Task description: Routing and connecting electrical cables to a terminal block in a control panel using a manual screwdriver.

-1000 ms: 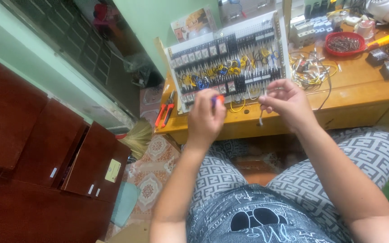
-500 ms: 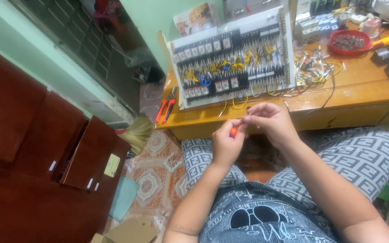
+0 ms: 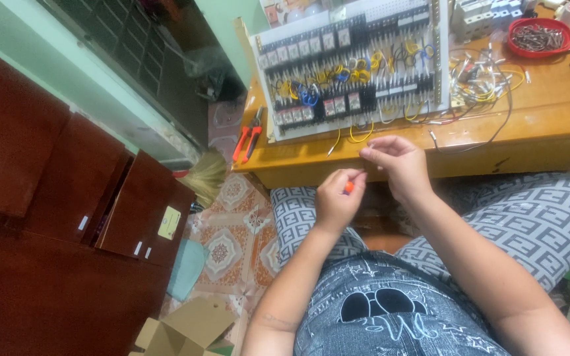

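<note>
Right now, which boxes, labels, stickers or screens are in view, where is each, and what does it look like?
Cardboard box: on the floor bottom left, open flaps, plain brown.
Yellow sticker: on the dark red cabinet door, pale rectangle.
White tags: small strips on the cabinet fronts.
Label rows: small white squares along the wiring panel on the table.
No screens.

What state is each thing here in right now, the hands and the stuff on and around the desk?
Left hand: closed on a small orange piece.
Right hand: fingers pinched together beside the left; what it holds is too small to tell.
Wiring panel: propped tilted on the wooden desk, wires hanging loose.
Orange pliers: lying untouched at the desk edge.
Red bowl: filled with small metal parts.
Cardboard box: open, on the floor.
</note>
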